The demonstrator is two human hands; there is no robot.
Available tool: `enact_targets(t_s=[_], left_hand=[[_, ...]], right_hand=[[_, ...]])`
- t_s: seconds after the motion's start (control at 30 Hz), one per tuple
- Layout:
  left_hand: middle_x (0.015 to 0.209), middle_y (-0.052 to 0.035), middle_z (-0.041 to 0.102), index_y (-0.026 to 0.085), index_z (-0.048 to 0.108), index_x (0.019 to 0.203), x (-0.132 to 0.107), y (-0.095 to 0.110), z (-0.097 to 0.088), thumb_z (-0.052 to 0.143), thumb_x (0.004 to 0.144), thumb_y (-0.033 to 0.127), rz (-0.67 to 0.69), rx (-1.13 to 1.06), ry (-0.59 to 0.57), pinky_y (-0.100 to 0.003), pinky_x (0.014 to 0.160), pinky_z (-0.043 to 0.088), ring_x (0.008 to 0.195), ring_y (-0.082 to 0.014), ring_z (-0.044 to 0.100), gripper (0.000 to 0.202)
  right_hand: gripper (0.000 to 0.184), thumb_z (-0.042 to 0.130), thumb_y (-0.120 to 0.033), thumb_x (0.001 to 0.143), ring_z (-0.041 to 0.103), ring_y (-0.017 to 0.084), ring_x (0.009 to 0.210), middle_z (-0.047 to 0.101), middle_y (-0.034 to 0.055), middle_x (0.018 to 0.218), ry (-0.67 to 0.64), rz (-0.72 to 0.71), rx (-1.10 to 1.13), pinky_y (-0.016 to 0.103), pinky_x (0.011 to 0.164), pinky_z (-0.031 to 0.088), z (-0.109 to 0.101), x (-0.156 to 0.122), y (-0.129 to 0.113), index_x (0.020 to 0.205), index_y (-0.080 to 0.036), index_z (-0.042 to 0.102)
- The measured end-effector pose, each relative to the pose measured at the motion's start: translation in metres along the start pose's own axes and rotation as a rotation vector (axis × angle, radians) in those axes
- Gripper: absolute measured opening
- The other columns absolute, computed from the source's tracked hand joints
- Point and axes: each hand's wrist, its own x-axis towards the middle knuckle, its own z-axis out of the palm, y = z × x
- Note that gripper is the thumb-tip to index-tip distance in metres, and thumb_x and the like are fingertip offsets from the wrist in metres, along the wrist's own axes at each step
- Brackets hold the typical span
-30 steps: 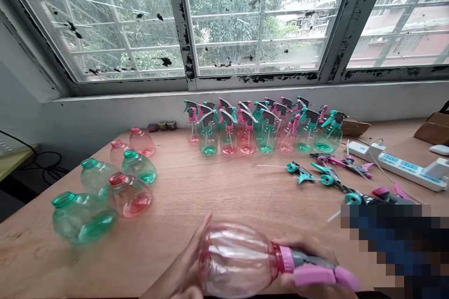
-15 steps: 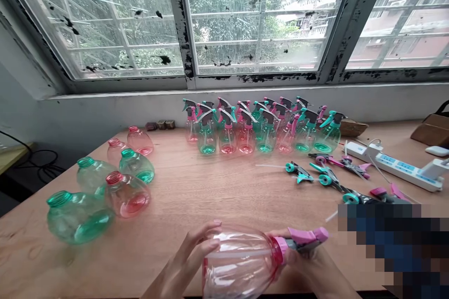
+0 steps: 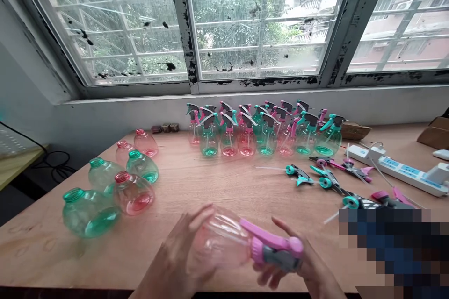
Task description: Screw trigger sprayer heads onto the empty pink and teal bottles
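Observation:
Above the table's near edge, a pink spray bottle [image 3: 224,243] lies on its side, its pink and grey spray head [image 3: 277,247] pointing right. Wrapped round the body of this bottle is my left hand [image 3: 178,247], slightly blurred. My right hand [image 3: 301,261] surrounds the spray head loosely, one finger stretched out above it and the others spread below. Whether that palm touches the nozzle is hard to see. To the right lie loose spray heads, among them a teal one [image 3: 331,180] and a pink one [image 3: 393,196].
Several headless pink and green bottles, including a green bottle [image 3: 91,215], stand at the left. Finished-looking spray bottles [image 3: 247,142] form rows by the window wall. A white power strip [image 3: 400,168] lies at right, with cardboard [image 3: 435,135] behind. A pixelated patch hides the lower right.
The spray bottle has turned about its length, with its trigger now along the upper side. My right hand has loosened and spread its fingers. The view has shifted slightly left.

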Motion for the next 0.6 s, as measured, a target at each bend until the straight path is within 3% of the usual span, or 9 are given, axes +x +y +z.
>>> enact_targets(t_s=[0.1, 0.2, 0.3, 0.4, 0.6], left_hand=[[0.152, -0.0095, 0.054, 0.031, 0.043, 0.143, 0.023, -0.009, -0.01, 0.075, 0.088, 0.037, -0.305, -0.237, 0.14, -0.047, 0.118, 0.047, 0.142, -0.0307, 0.052, 0.064], [0.141, -0.013, 0.064, 0.024, 0.047, 0.134, 0.06, -0.029, -0.022, 0.078, 0.082, 0.051, -0.601, -0.46, 0.25, -0.047, 0.108, 0.056, 0.133, -0.0329, 0.061, 0.066], [0.152, -0.0154, 0.054, 0.021, 0.051, 0.135, 0.103, -0.065, -0.029, 0.071, 0.09, 0.051, -0.686, -0.374, 0.343, -0.048, 0.114, 0.049, 0.139, -0.0331, 0.054, 0.058], [0.145, -0.0137, 0.058, 0.018, 0.055, 0.138, 0.141, -0.11, -0.024, 0.068, 0.097, 0.039, -0.753, -0.265, 0.393, -0.056, 0.107, 0.051, 0.129, -0.0323, 0.06, 0.048], [0.137, -0.0113, 0.062, 0.018, 0.06, 0.133, 0.183, -0.181, 0.0, 0.067, 0.098, 0.032, -0.861, -0.054, 0.459, -0.052, 0.098, 0.057, 0.118, -0.0289, 0.065, 0.038]], right_hand=[[0.079, 0.069, -0.063, 0.089, 0.078, 0.029, 0.094, 0.08, 0.0116, 0.117, 0.083, -0.039, -0.095, 0.041, 0.078, 0.062, -0.002, 0.004, 0.003, 0.155, -0.038, 0.032], [0.064, 0.064, -0.056, 0.096, 0.077, 0.027, 0.099, 0.078, 0.0126, 0.118, 0.14, -0.027, -0.172, 0.04, 0.083, 0.062, -0.007, 0.008, 0.003, 0.15, -0.034, 0.039], [0.053, 0.064, -0.055, 0.096, 0.077, 0.026, 0.098, 0.078, 0.0109, 0.116, 0.13, -0.046, -0.199, 0.036, 0.08, 0.064, -0.01, 0.01, 0.001, 0.142, -0.034, 0.052], [0.043, 0.067, -0.057, 0.093, 0.078, 0.025, 0.093, 0.079, 0.0094, 0.113, 0.108, -0.043, -0.225, 0.034, 0.078, 0.065, -0.009, 0.011, 0.0, 0.129, -0.032, 0.065], [0.041, 0.065, -0.063, 0.091, 0.079, 0.025, 0.085, 0.081, 0.0096, 0.104, 0.121, 0.024, -0.321, 0.034, 0.079, 0.066, -0.015, 0.011, 0.006, 0.111, -0.028, 0.075]])
